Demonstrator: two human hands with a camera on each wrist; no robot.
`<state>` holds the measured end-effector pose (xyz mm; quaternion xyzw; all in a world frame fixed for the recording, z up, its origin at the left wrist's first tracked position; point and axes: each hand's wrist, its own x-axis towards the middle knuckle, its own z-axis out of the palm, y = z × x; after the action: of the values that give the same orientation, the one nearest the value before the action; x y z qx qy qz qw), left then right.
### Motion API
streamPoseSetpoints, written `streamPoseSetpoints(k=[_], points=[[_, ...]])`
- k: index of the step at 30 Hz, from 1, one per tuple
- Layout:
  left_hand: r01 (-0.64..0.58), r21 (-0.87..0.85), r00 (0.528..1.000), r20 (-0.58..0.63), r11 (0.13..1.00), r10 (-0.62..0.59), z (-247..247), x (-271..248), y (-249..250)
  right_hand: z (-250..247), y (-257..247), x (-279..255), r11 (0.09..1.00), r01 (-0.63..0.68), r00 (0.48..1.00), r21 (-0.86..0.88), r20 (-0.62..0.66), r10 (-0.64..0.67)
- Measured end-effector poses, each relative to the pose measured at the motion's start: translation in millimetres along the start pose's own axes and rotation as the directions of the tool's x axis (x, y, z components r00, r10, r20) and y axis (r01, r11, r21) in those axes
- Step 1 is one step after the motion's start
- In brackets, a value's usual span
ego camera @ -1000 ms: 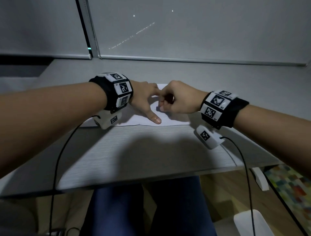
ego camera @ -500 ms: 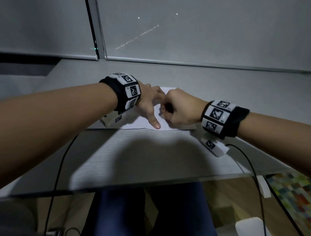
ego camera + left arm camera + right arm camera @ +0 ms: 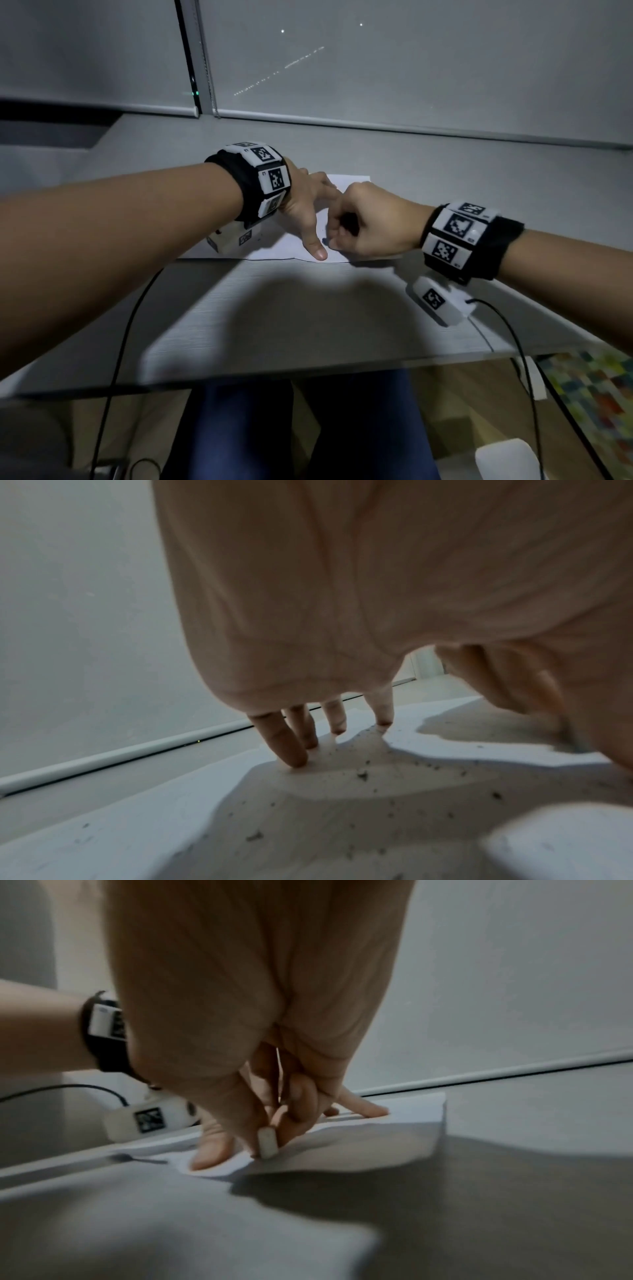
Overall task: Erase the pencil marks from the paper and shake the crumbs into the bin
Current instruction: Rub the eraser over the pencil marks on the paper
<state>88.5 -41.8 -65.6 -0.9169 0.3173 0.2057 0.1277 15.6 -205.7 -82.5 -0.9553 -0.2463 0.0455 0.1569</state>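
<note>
A white sheet of paper (image 3: pixel 349 180) lies flat on the grey desk (image 3: pixel 274 325). My left hand (image 3: pixel 308 219) presses it down with spread straight fingers, thumb near the sheet's front edge. In the left wrist view the fingertips (image 3: pixel 291 758) stand on the paper (image 3: pixel 120 831) among dark eraser crumbs (image 3: pixel 361 775). My right hand (image 3: pixel 363 222) pinches a small white eraser (image 3: pixel 267 1142) between thumb and fingers, its end touching the paper (image 3: pixel 377 1148) just right of the left thumb. A dark pencil mark (image 3: pixel 137 1159) shows near the sheet's front edge.
A white bin (image 3: pixel 507 459) stands on the floor at the lower right, below the desk's front edge. Black cables (image 3: pixel 116 342) hang from both wrist cameras. A wall with blinds (image 3: pixel 376 68) closes off the back of the desk. My legs are under the desk.
My right hand with the eraser has slid toward me, from the middle of the sheet to near its front edge, beside the left thumb. The left hand still presses the paper.
</note>
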Motion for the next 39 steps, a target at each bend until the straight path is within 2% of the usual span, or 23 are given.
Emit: streamPoseSetpoints(k=[5,7,10,12,18,23,30,35,39], points=[[0.007,0.016,0.999,0.041,1.000,-0.007,-3.6,1.6,2.3,-12.6,23.1,16.2,0.993,-0.116,0.990,-0.028,-0.089,0.113],[0.007,0.045,0.998,0.060,0.999,-0.010,-6.3,1.8,5.0,-10.2,20.2,12.0,0.994,-0.106,0.992,-0.030,-0.079,0.103],[0.017,0.030,0.999,0.048,0.999,-0.019,-7.5,1.2,7.1,-2.4,2.8,-6.7,1.000,0.003,1.000,-0.015,-0.005,-0.004],[0.025,0.016,0.999,0.045,1.000,-0.026,-8.3,0.5,8.3,-2.6,-0.6,-10.7,1.000,0.022,1.000,-0.010,0.015,-0.022],[0.006,0.026,0.997,0.082,1.000,-0.008,-9.1,2.5,8.0,-9.5,27.6,6.5,0.990,-0.138,0.983,0.004,-0.122,0.138],[-0.010,0.020,0.996,0.088,1.000,0.009,-10.5,2.6,8.9,-4.7,7.8,-11.6,1.000,-0.011,1.000,-0.003,-0.006,0.011],[0.010,0.034,0.995,0.100,0.999,-0.014,-11.4,4.9,10.7,-12.8,38.9,10.2,0.986,-0.163,0.976,-0.040,-0.153,0.155],[-0.005,0.041,0.995,0.095,0.999,0.001,-10.8,4.0,11.0,-4.4,25.0,-7.3,0.996,-0.086,0.993,-0.017,-0.080,0.085],[0.005,0.048,0.996,0.087,0.999,-0.009,-11.1,5.6,13.2,-12.9,38.0,2.6,0.985,-0.171,0.977,-0.032,-0.132,0.166]])
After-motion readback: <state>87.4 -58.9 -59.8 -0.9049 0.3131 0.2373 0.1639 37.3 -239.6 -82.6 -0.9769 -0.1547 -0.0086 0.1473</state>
